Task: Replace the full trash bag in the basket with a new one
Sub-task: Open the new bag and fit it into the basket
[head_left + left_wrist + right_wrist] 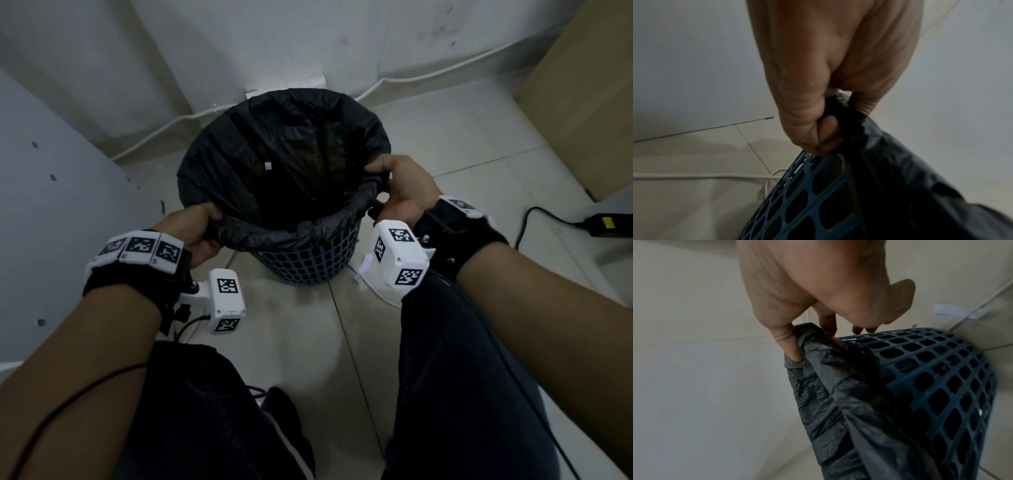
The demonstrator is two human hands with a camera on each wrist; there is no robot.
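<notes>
Head view: a black bag (284, 164) lines a blue basket (308, 260) on the floor; the left hand (191, 229) and right hand (400, 188) pinch its rolled hem at opposite sides.

Left wrist view: fingers (826, 129) curl tightly round gathered film.

Right wrist view: thumb and fingertips (789, 345) pinch the hem. The film looks thin, limp, slippery and tearable; the bunched hem is probably the safest hold.

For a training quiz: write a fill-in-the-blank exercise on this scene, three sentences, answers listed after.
1. Both hands pinch the rim of the black ____ lining the basket.
2. The left hand and the right hand hold the trash bag at ____ sides.
3. The blue basket stands on the tiled ____.

Missing words: trash bag; opposite; floor
</notes>
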